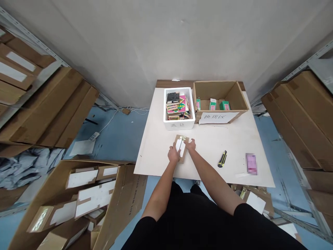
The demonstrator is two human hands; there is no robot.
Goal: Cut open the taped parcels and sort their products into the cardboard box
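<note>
A small cardboard box (pixel 182 158) lies on the table in front of me, with clear tape at its far end. A white label (pixel 182 146) on its top has a dark line running along its length. My left hand (pixel 173 153) is closed around the box's left side, thumb on the label. At the upper right edge, my right hand (pixel 191 144) grips the box with its thumb over the top. To the right lies a black and yellow utility knife (pixel 222 159), apart from both hands.
Behind stand a white foam bin (pixel 179 125) of assorted small packs and an open carton (pixel 221 117) holding green-and-pink boxes. A pixelated pink item (pixel 251 164) lies at the table's right. A large carton (pixel 125 194) of parcels stands left on the floor; loaded shelves flank both sides.
</note>
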